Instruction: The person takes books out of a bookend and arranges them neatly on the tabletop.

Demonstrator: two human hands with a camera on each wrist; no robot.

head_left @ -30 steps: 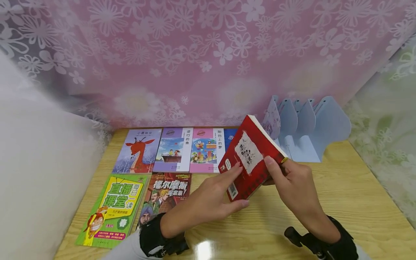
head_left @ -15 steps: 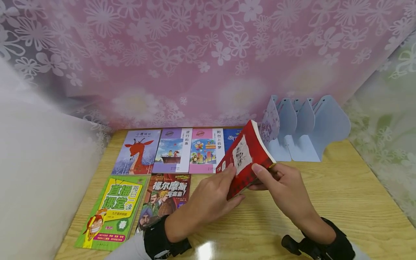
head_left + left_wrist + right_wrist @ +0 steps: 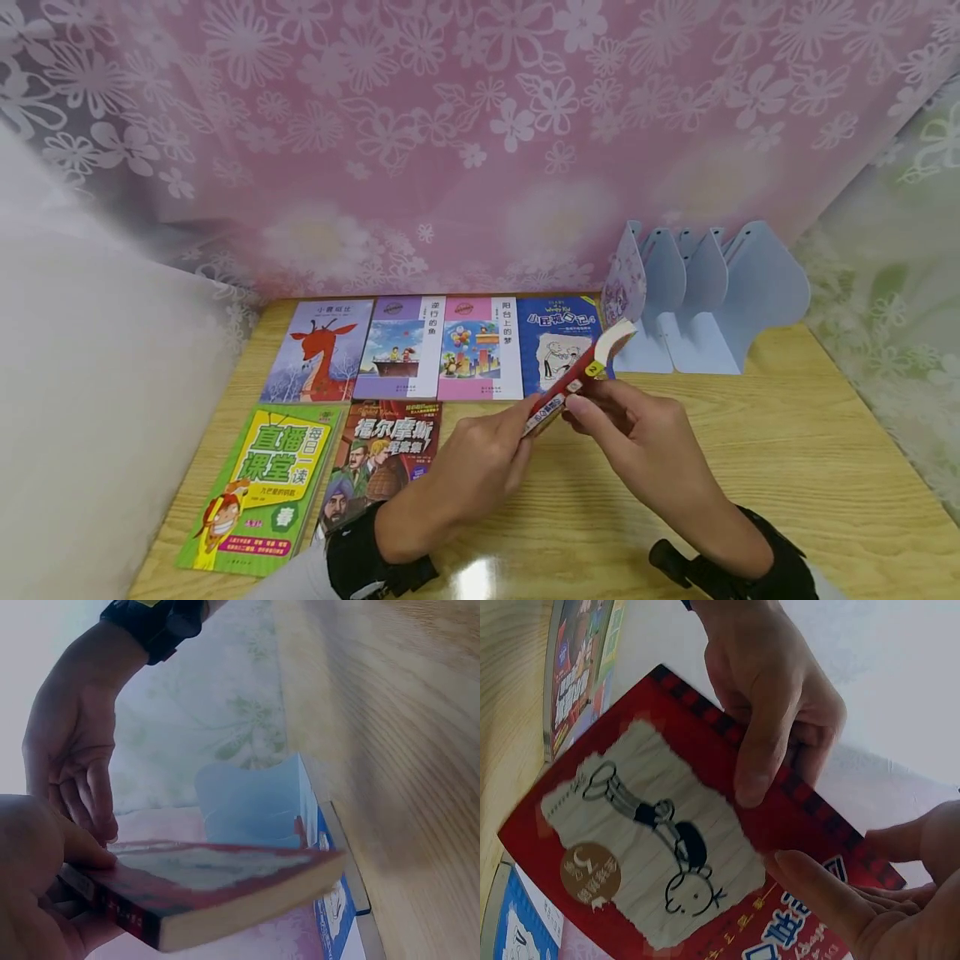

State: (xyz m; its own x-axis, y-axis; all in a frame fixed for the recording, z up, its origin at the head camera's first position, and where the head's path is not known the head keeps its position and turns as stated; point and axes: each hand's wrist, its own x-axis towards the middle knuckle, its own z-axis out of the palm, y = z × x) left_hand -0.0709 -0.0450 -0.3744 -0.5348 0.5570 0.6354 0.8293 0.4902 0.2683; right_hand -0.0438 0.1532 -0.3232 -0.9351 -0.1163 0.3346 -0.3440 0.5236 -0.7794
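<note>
A red paperback book [image 3: 567, 385] is held up off the table, its spine turned upward in the head view. My left hand [image 3: 480, 454] grips it by the lower spine end. In the right wrist view the left thumb [image 3: 759, 769] lies on the cover, which shows a torn-paper cartoon figure. My right hand [image 3: 652, 442] pinches the spine near its other end, thumb on the spine and fingers over the cover. Behind the red book, a blue book [image 3: 551, 321] lies on the table, partly overlapped by it.
A light-blue bookend rack [image 3: 701, 342] stands at the back right. Beside the blue book lie a pink book [image 3: 480, 387], a purple book [image 3: 393, 387] and a giraffe book [image 3: 326, 354]. In front are a green book [image 3: 258, 492] and a brown detective book [image 3: 386, 442], overlapped by the left arm.
Both hands have turned the red book from its back cover showing to its spine facing up. It has also dipped lower, uncovering more of the blue book.
</note>
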